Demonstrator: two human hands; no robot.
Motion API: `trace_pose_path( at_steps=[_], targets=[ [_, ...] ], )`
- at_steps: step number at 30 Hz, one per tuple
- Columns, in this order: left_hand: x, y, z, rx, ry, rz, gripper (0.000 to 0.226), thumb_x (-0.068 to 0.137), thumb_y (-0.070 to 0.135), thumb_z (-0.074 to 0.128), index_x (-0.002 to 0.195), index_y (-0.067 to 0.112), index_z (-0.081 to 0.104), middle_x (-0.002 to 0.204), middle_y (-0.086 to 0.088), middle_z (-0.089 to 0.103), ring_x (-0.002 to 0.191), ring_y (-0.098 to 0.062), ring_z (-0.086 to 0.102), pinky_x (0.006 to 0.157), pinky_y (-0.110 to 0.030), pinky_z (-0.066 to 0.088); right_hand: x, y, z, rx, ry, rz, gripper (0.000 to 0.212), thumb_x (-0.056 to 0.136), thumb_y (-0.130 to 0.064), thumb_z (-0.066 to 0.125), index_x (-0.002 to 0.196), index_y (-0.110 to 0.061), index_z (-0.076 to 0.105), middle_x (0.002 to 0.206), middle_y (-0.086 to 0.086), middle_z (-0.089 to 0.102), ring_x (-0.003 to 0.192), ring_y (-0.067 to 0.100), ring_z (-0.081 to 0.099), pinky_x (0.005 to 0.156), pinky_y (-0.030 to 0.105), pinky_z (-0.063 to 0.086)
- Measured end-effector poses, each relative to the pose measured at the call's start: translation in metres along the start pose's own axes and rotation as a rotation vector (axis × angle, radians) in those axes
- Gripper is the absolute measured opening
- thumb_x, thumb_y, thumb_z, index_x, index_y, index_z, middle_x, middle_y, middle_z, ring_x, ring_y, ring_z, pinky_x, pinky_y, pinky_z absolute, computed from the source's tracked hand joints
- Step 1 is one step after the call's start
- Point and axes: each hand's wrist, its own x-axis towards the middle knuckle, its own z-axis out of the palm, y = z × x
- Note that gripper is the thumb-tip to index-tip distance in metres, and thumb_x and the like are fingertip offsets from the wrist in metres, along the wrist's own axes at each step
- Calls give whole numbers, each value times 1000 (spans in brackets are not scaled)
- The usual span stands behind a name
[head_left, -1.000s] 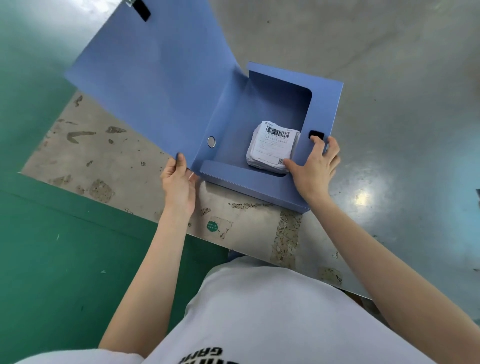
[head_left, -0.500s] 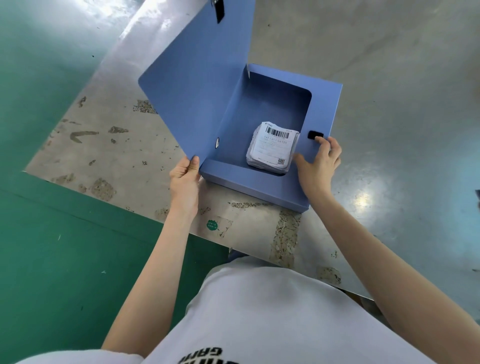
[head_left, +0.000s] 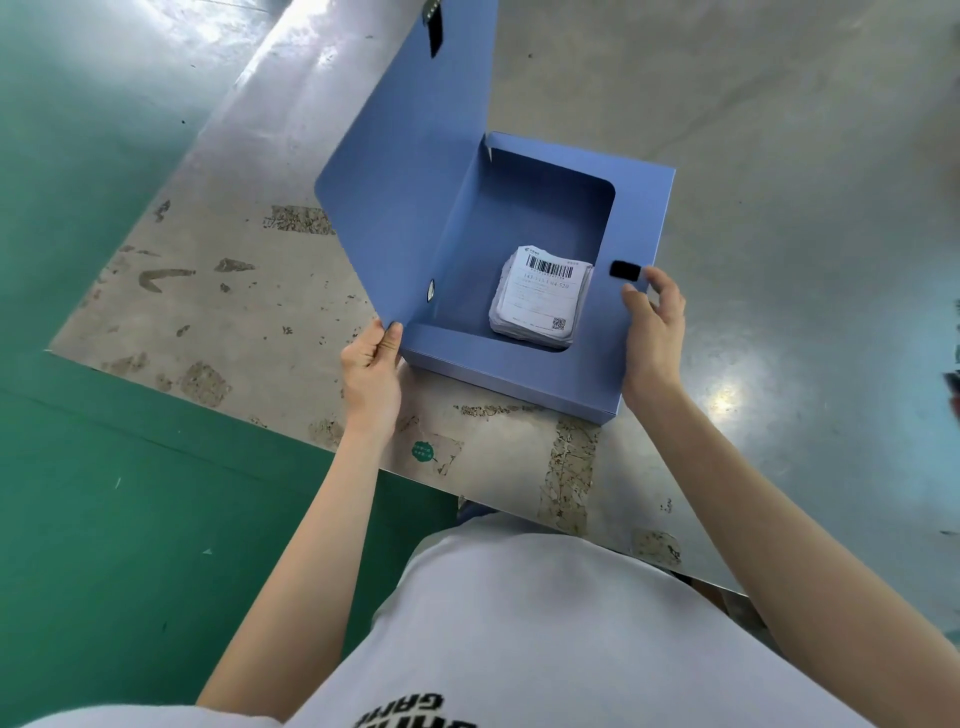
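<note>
My left hand (head_left: 371, 374) pinches the near corner of the lid (head_left: 410, 171), which stands tilted toward the frame's upper left. It must swing right across the box (head_left: 641, 218), at frame centre, over the labels (head_left: 543, 296), to the patch (head_left: 624, 270) beside my relaxed, empty right hand (head_left: 654, 332).
</note>
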Motion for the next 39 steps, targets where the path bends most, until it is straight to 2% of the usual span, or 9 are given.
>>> trace_pose_path(
  at_steps=[4, 7, 11, 17, 25, 29, 32, 36, 39],
  targets=[
    [-2, -4, 1, 90, 48, 49, 19, 98, 14, 51, 85, 4, 62, 75, 14, 60, 79, -19, 47, 87, -44, 48, 1, -1, -2, 17, 0, 11, 42, 93, -24, 53, 134, -22, 46, 140, -6, 41, 126, 11, 44, 102, 26, 37],
    [-1, -3, 0, 172, 80, 49, 31, 99, 16, 49, 116, -8, 60, 107, -10, 68, 100, -28, 62, 99, -53, 47, 0, -2, -2, 31, -5, 14, 41, 93, -23, 52, 134, -22, 47, 139, -5, 43, 125, 12, 46, 104, 27, 37],
    [-7, 5, -1, 305, 2, 194, 32, 100, 12, 47, 130, 11, 57, 132, -8, 60, 125, -20, 55, 106, -39, 44, -2, -5, -3, 57, -10, 35, 39, 94, -25, 51, 132, -22, 48, 140, -4, 43, 125, 11, 45, 105, 28, 37],
    [-14, 6, 2, 516, -49, 345, 38, 94, -7, 48, 129, 6, 56, 137, -5, 50, 125, -6, 45, 105, -8, 31, -4, -6, -7, 112, -32, 57, 39, 95, -43, 41, 124, -25, 60, 138, -9, 48, 130, 8, 42, 115, 40, 30],
    [-15, 4, 1, 697, -122, 433, 41, 89, -14, 51, 127, 2, 56, 139, -16, 49, 130, -28, 48, 110, -20, 30, -1, -6, -9, 216, -60, 101, 50, 91, -44, 55, 129, -11, 53, 131, 3, 57, 120, 20, 56, 106, 43, 43],
    [-14, 3, 1, 748, -159, 453, 41, 90, -14, 50, 128, 1, 55, 140, -17, 48, 132, -30, 45, 113, -34, 32, 2, -7, -11, 214, -42, 50, 36, 91, -35, 59, 101, -2, 66, 120, 13, 62, 106, 29, 62, 97, 42, 50],
    [-14, 2, 0, 795, -185, 459, 43, 91, -14, 48, 130, 2, 55, 143, -15, 46, 135, -29, 42, 114, -37, 31, 3, -7, -10, 198, -7, 20, 33, 89, -24, 63, 65, -6, 50, 94, 16, 58, 81, 31, 52, 79, 41, 49],
    [-16, 2, 1, 804, -186, 448, 45, 90, -12, 51, 132, 5, 54, 144, -11, 45, 136, -27, 41, 113, -36, 31, 9, -4, -8, 133, 51, 36, 23, 84, -9, 67, 64, -10, 54, 123, 17, 59, 109, 34, 60, 95, 48, 51],
    [-16, 2, 0, 772, -198, 432, 45, 89, -10, 52, 131, 5, 55, 144, -8, 46, 136, -24, 42, 112, -41, 35, 14, -1, -8, 122, 71, 56, 24, 83, -7, 65, 63, -9, 52, 120, 16, 61, 103, 32, 62, 90, 44, 53]
  ],
)
